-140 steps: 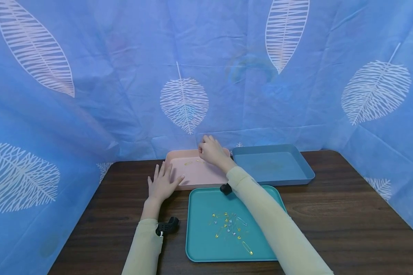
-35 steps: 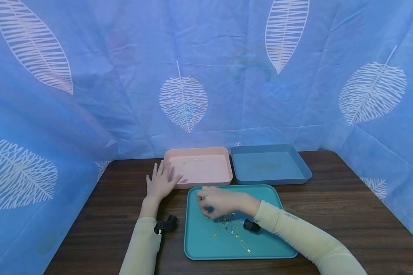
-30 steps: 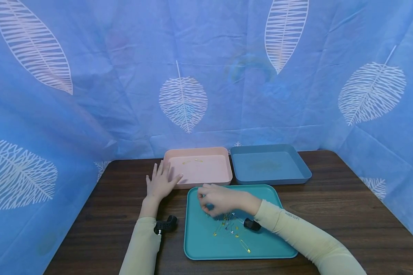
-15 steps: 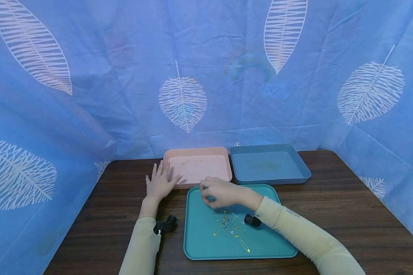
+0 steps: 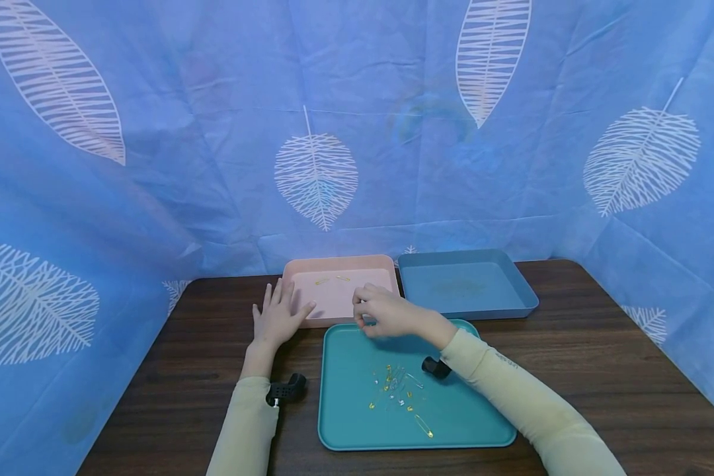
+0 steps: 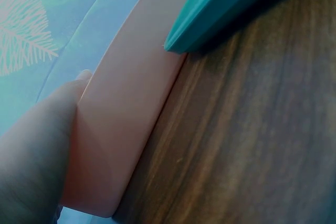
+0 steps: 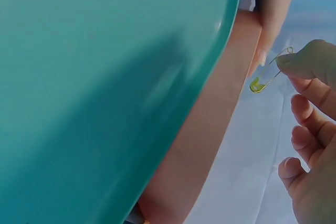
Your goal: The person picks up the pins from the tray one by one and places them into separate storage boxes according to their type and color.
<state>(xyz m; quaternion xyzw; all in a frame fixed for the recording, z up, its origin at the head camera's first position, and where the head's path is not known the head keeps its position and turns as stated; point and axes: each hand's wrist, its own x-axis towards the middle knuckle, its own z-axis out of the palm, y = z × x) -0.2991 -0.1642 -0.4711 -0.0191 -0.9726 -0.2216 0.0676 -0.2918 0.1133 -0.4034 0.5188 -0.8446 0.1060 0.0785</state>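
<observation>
In the right wrist view, my right hand [image 7: 315, 87] pinches a gold safety pin [image 7: 257, 86] between thumb and forefinger, the other fingers loosely bent. The head view has that right hand [image 5: 387, 312] above the far edge of the teal tray [image 5: 357, 423] and the near side of the pink tray [image 5: 327, 304]. Two gold safety pins [image 5: 332, 279] lie in the pink tray. My left hand [image 5: 276, 320] rests, fingers spread, at the pink tray's left side, its thumb [image 6: 47, 124] over the rim. Several gold and silver safety pins [image 5: 395, 383] lie scattered on the teal tray.
A blue tray [image 5: 464, 281] stands right of the pink one, close beside it. The trays sit on a dark wooden table [image 5: 583, 350]. A blue leaf-print cloth [image 5: 226, 165] hangs behind the table. Both wrists carry black cameras.
My right hand has come back from over the pink tray to the teal tray's pins, then risen away with a gold safety pin towards the pink tray. My left hand stays in place.
</observation>
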